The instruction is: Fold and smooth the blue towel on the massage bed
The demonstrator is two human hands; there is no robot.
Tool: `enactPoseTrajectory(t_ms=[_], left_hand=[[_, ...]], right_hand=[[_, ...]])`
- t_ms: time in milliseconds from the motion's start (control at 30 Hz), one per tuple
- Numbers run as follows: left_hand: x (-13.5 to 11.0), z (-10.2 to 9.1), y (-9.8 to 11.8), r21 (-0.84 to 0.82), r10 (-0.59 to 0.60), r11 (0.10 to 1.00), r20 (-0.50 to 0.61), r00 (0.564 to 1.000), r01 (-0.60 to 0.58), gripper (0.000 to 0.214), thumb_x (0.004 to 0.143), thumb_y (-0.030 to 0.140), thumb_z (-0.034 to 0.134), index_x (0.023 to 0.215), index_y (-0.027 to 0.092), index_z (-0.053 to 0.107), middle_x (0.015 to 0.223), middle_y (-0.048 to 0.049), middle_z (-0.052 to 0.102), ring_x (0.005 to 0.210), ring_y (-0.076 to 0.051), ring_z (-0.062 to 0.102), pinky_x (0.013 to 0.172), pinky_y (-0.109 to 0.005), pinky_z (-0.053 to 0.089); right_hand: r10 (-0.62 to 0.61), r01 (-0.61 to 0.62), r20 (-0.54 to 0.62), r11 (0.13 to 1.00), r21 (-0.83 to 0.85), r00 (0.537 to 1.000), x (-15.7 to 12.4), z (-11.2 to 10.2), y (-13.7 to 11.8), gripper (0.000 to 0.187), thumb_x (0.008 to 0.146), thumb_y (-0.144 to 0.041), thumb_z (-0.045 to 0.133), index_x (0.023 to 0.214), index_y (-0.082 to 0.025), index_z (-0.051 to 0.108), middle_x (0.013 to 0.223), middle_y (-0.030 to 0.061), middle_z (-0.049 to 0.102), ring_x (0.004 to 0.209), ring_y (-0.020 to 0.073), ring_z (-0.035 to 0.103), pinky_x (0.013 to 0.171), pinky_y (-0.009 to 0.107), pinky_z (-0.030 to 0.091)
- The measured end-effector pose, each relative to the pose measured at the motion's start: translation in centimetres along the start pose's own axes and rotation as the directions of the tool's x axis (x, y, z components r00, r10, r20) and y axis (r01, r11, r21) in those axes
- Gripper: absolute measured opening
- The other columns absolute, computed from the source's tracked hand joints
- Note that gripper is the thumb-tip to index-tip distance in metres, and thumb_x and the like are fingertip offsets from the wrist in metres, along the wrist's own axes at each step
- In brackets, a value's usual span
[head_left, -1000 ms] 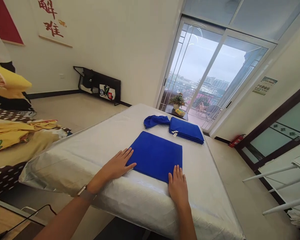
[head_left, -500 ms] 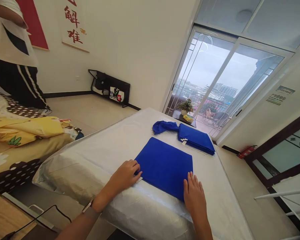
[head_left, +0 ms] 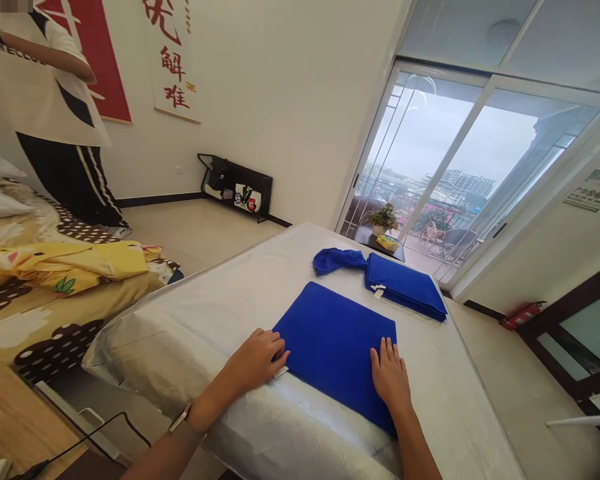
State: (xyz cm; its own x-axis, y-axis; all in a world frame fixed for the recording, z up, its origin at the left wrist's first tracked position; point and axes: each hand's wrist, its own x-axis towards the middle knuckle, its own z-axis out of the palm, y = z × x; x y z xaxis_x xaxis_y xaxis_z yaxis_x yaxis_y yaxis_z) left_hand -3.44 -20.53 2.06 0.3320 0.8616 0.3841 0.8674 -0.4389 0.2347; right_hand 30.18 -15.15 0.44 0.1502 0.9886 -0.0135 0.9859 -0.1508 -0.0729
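A folded blue cloth (head_left: 337, 347) lies flat on the plastic-covered mattress (head_left: 205, 287) in front of me. My left hand (head_left: 263, 357) is at its left corner, fingers curled over the edge and thumb along the front, beside a small white tag (head_left: 281, 372). Flat on the right edge of the same cloth rests my right hand (head_left: 391, 373), its fingers stretched out. Farther back, a stack of folded blue cloths (head_left: 405, 283) with white tags sits at the mattress's right side. A crumpled blue cloth (head_left: 336, 261) touches the stack's left end.
Another person (head_left: 55, 100) stands at the far left behind a bed with patterned bedding (head_left: 80, 267). A wooden surface (head_left: 25, 427) with a black cable is at lower left. A small table with a potted plant (head_left: 383, 217) stands beyond the mattress, before the sliding glass door (head_left: 430, 167).
My view has shifted, so the room sits lower and farther right. My right hand lies slightly farther up the cloth's right edge. My left hand stays at the left corner.
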Motion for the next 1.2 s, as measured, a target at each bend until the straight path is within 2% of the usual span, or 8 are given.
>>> enactPoseTrajectory(t_ms=[233,400,467,567,700,833,1067,1200], left_hand=[[0.3,-0.9,0.0,0.094,0.050,0.994,0.011,0.999,-0.051,0.033,0.100,0.034,0.042,0.078,0.020,0.063,0.080,-0.0052,0.065,0.078,-0.021,0.060,0.079,-0.038,0.043],[4.0,-1.3,4.5,-0.047,0.216,0.976,0.067,0.974,-0.213,0.036,0.102,0.040,0.038,0.100,0.020,0.069,0.100,-0.0083,0.070,0.093,-0.022,0.064,0.086,-0.038,0.047],[6.8,0.1,7.2,-0.117,0.341,0.937,0.087,0.936,-0.330,0.042,0.102,0.046,0.037,0.114,0.020,0.068,0.119,-0.0103,0.069,0.110,-0.023,0.063,0.097,-0.037,0.045],[11.2,4.2,10.4,-0.159,0.462,0.883,0.119,0.879,-0.442,0.059,0.102,0.054,0.028,0.137,0.016,0.057,0.146,-0.0141,0.055,0.138,-0.024,0.047,0.114,-0.036,0.031],[14.3,9.6,11.6,-0.148,0.406,0.913,0.218,0.888,-0.381,0.073,0.101,0.059,0.015,0.153,0.013,0.036,0.161,-0.0143,0.034,0.151,-0.025,0.024,0.122,-0.041,0.016],[13.6,10.6,8.8,-0.129,0.292,0.955,0.257,0.921,-0.267,0.080,0.098,0.066,0.012,0.156,0.014,0.029,0.163,-0.0146,0.029,0.153,-0.026,0.020,0.123,-0.044,0.011],[10.7,6.1,-1.5,-0.014,-0.025,0.999,0.266,0.964,0.030,0.085,0.096,0.071,0.015,0.157,0.014,0.029,0.164,-0.0146,0.026,0.153,-0.029,0.019,0.123,-0.046,0.012],[9.9,5.4,-4.4,-0.012,-0.101,0.994,0.227,0.969,0.106,0.086,0.095,0.072,0.016,0.157,0.013,0.028,0.163,-0.0155,0.026,0.152,-0.031,0.022,0.122,-0.047,0.017]], right_hand=[[0.010,-0.011,0.017,0.998,0.060,1.000,-0.9,-1.1,-0.7,0.066,0.103,-0.043,0.015,0.160,-0.009,0.020,0.167,0.0072,0.017,0.154,0.0233,0.013,0.124,0.042,0.012],[0.018,-0.021,0.027,0.995,0.103,0.999,-1.0,-1.2,-0.8,0.067,0.104,-0.044,0.013,0.160,-0.009,0.016,0.167,0.0066,0.014,0.154,0.0219,0.010,0.124,0.040,0.008],[0.019,-0.023,0.032,0.994,0.104,0.999,-0.9,-1.1,-0.7,0.067,0.104,-0.044,0.013,0.160,-0.009,0.014,0.167,0.0068,0.013,0.154,0.0213,0.009,0.124,0.040,0.008],[0.013,-0.015,0.030,0.996,0.087,0.999,-0.9,-1.0,-0.6,0.066,0.104,-0.043,0.014,0.160,-0.008,0.013,0.167,0.0068,0.013,0.154,0.0210,0.008,0.124,0.039,0.008],[0.000,-0.002,0.016,0.997,0.083,1.000,-1.1,-0.9,-0.5,0.064,0.104,-0.038,0.014,0.160,-0.009,0.015,0.167,0.0061,0.014,0.154,0.0205,0.008,0.123,0.038,0.007],[0.006,-0.007,0.007,0.993,0.118,1.000,-1.2,-1.0,-0.7,0.065,0.104,-0.040,0.014,0.160,-0.008,0.017,0.167,0.0076,0.015,0.154,0.0212,0.010,0.123,0.038,0.007],[0.022,-0.027,0.032,0.990,0.139,0.999,-1.2,-1.2,-0.7,0.066,0.103,-0.043,0.013,0.160,-0.009,0.015,0.167,0.0056,0.013,0.154,0.0206,0.009,0.124,0.038,0.006],[0.023,-0.027,0.028,0.991,0.130,0.999,-1.1,-1.2,-0.7,0.067,0.103,-0.043,0.012,0.160,-0.009,0.015,0.167,0.0050,0.013,0.154,0.0206,0.009,0.124,0.038,0.007]])
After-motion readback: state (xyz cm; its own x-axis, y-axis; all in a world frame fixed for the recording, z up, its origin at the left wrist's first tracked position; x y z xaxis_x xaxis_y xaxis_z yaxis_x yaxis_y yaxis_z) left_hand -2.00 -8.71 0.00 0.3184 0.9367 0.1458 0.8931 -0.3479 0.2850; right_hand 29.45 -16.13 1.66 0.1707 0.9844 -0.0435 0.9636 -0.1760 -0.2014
